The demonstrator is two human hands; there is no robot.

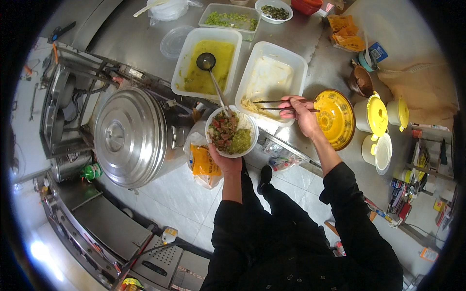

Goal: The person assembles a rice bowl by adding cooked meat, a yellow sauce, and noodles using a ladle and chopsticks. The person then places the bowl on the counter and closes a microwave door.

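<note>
My left hand [226,162] is wrapped under and around a white bowl [255,137], holding it just off the counter's front edge. Chopped meat [223,131] fills its left side, with white rice [244,121] and a green mash [240,140] beside it. Brown chopsticks [277,102] are gripped in my right hand [302,114]. Their tips touch pale yellow shreds [249,105] at the near left corner of a white plastic tub [272,72]. A ladle [206,61] rests in the neighbouring tub [175,72] of yellow-green soup, its handle reaching down to the bowl.
A large lidded steel pot [128,138] stands left of the bowl. Right of my right hand lies a yellow patterned plate [335,119], with yellow-lidded containers [377,115] beyond. A tub of chopped greens [230,20] and a bowl of dark greens [274,11] sit behind.
</note>
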